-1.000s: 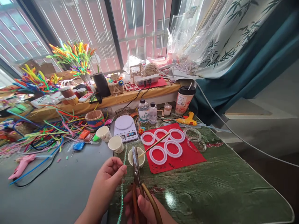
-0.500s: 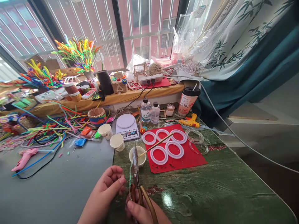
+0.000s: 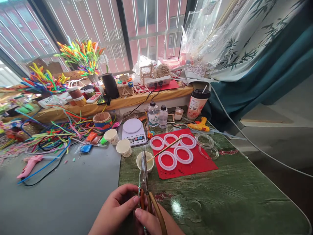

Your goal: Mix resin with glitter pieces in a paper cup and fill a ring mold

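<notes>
My right hand (image 3: 150, 222) is wrapped round the brown handles of a pair of scissors (image 3: 144, 173). Their blades look closed and point away from me, the tips overlapping the view of a white paper cup (image 3: 149, 165). A thin, glittery green strand (image 3: 139, 178) runs upright along the left side of the blades; its lower end goes down among my fingers. My left hand (image 3: 118, 204) is curled at the strand, thumb and forefinger closing on it beside the scissor handles. My other left fingers are partly hidden. A wooden stick (image 3: 166, 149) leans in the cup.
White ring moulds (image 3: 167, 160) lie on a red sheet (image 3: 202, 164), with clear rings (image 3: 208, 150) to its right. Behind stand a kitchen scale (image 3: 133, 132), paper cups (image 3: 124, 148), bottles (image 3: 153, 115) and a yellow glue gun (image 3: 199, 125). A pink glue gun (image 3: 30, 166) lies left.
My left hand has moved right, up to the strand and scissors, and its thumb and forefinger have come together there. The scissors stay in my right hand. The view has shifted slightly.
</notes>
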`<state>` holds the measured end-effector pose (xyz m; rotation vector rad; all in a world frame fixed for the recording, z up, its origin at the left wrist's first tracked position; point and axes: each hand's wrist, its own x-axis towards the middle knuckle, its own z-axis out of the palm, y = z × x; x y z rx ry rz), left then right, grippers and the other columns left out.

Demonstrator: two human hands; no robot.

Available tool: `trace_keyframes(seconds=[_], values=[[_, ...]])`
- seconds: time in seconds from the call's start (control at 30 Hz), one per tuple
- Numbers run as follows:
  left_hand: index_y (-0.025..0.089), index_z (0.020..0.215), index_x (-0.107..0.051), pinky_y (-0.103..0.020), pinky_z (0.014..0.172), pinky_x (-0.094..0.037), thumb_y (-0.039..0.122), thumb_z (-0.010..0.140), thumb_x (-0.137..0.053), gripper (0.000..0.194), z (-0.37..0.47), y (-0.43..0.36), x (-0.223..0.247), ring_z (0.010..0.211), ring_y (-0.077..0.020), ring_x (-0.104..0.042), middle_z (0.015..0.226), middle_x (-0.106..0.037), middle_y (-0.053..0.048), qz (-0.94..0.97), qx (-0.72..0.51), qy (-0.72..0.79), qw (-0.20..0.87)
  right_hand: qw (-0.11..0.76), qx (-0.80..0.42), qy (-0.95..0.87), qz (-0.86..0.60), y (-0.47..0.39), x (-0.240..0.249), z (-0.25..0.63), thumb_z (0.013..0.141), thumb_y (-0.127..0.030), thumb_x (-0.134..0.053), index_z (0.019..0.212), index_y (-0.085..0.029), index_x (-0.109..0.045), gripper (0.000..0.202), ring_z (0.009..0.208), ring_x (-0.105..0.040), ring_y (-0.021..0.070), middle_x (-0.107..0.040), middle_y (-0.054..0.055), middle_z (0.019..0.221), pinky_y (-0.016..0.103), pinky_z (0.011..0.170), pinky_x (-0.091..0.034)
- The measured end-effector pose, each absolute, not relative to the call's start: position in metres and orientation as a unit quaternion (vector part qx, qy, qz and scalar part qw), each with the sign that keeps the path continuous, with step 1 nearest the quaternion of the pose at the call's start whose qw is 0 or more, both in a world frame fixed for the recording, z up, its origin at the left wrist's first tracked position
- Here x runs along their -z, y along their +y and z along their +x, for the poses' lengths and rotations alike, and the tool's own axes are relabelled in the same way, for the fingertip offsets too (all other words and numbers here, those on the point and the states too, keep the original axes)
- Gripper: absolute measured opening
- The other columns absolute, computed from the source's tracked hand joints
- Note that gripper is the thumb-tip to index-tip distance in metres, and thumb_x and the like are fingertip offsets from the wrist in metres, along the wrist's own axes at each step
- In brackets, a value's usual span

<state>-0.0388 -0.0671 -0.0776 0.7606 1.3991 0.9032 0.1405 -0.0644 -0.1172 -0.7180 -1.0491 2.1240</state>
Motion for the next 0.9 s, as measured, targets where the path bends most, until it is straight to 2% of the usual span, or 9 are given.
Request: trace_keyframes(seconds=[0.17, 0.23, 0.3, 0.37, 0.5, 0.57, 0.63, 0.73, 0.9], values=[[0.021, 0.099, -0.087, -0.034, 0.084, -0.061, 0.061, 0.069, -0.097, 0.051, -0.035, -0.062, 0.066, 0.092, -0.0282, -0.077, 0.099, -0.085, -0.010, 0.380, -0.393, 0.639, 0.541, 0.348, -0.790, -0.421, -0.279, -0.065, 0.116, 0.139, 0.092, -0.079, -0.074, 0.147, -0.021, -0.068, 0.080, 0.114, -0.072, 0.0318, -0.077, 0.013, 0.123, 0.050, 0.114, -0.050], [0.020, 0.090, -0.085, -0.032, 0.077, -0.060, 0.060, 0.068, -0.096, 0.047, -0.033, -0.057, 0.060, 0.084, -0.0261, -0.075, 0.091, -0.083, -0.009, 0.402, -0.377, 0.649, 0.523, 0.344, -0.780, -0.437, -0.289, -0.066, 0.118, 0.140, 0.092, -0.079, -0.073, 0.148, -0.022, -0.068, 0.080, 0.114, -0.072, 0.0322, -0.078, 0.013, 0.123, 0.050, 0.114, -0.051], [0.019, 0.083, -0.082, -0.032, 0.072, -0.058, 0.060, 0.069, -0.094, 0.044, -0.031, -0.053, 0.053, 0.076, -0.0236, -0.072, 0.085, -0.080, -0.008, 0.414, -0.369, 0.655, 0.513, 0.330, -0.773, -0.447, -0.305, -0.066, 0.120, 0.143, 0.091, -0.079, -0.073, 0.139, -0.022, -0.071, 0.074, 0.108, -0.072, 0.0315, -0.078, 0.011, 0.118, 0.048, 0.108, -0.054], [0.020, 0.085, -0.081, -0.032, 0.070, -0.058, 0.059, 0.072, -0.091, 0.043, -0.029, -0.052, 0.049, 0.072, -0.0226, -0.071, 0.085, -0.079, -0.007, 0.419, -0.365, 0.657, 0.509, 0.316, -0.777, -0.445, -0.314, -0.065, 0.120, 0.145, 0.091, -0.078, -0.074, 0.129, -0.022, -0.073, 0.068, 0.105, -0.073, 0.0310, -0.078, 0.011, 0.115, 0.046, 0.101, -0.056], [0.022, 0.104, -0.085, -0.032, 0.076, -0.060, 0.049, 0.073, -0.090, 0.041, -0.029, -0.054, 0.053, 0.081, -0.0241, -0.073, 0.094, -0.081, -0.007, 0.457, -0.356, 0.663, 0.474, 0.333, -0.794, -0.433, -0.266, -0.064, 0.113, 0.143, 0.094, -0.074, -0.075, 0.138, -0.022, -0.068, 0.069, 0.129, -0.070, 0.0352, -0.077, 0.013, 0.131, 0.048, 0.115, -0.051], [0.022, 0.099, -0.086, -0.032, 0.076, -0.060, 0.045, 0.073, -0.089, 0.035, -0.029, -0.054, 0.057, 0.080, -0.0240, -0.072, 0.090, -0.081, -0.007, 0.479, -0.348, 0.660, 0.462, 0.352, -0.794, -0.423, -0.258, -0.064, 0.109, 0.140, 0.093, -0.075, -0.075, 0.141, -0.022, -0.067, 0.072, 0.135, -0.068, 0.0360, -0.077, 0.014, 0.134, 0.048, 0.118, -0.049], [0.022, 0.091, -0.087, -0.032, 0.075, -0.059, 0.044, 0.072, -0.090, 0.029, -0.029, -0.053, 0.059, 0.077, -0.0236, -0.071, 0.088, -0.081, -0.007, 0.482, -0.341, 0.656, 0.470, 0.360, -0.793, -0.410, -0.272, -0.066, 0.106, 0.138, 0.091, -0.077, -0.076, 0.141, -0.021, -0.067, 0.075, 0.133, -0.069, 0.0359, -0.078, 0.014, 0.131, 0.048, 0.117, -0.050], [0.021, 0.086, -0.087, -0.033, 0.074, -0.060, 0.047, 0.063, -0.096, 0.035, -0.028, -0.051, 0.056, 0.077, -0.0250, -0.072, 0.088, -0.082, -0.008, 0.444, -0.351, 0.659, 0.496, 0.353, -0.796, -0.396, -0.290, -0.067, 0.105, 0.137, 0.086, -0.081, -0.078, 0.143, -0.023, -0.067, 0.082, 0.126, -0.071, 0.0354, -0.078, 0.012, 0.126, 0.048, 0.113, -0.052], [0.020, 0.079, -0.084, -0.033, 0.070, -0.059, 0.062, 0.060, -0.098, 0.048, -0.026, -0.050, 0.047, 0.071, -0.0244, -0.072, 0.081, -0.081, -0.008, 0.381, -0.384, 0.669, 0.510, 0.320, -0.789, -0.408, -0.329, -0.066, 0.105, 0.143, 0.084, -0.085, -0.076, 0.136, -0.024, -0.071, 0.079, 0.098, -0.069, 0.0280, -0.075, 0.008, 0.109, 0.043, 0.093, -0.056]])
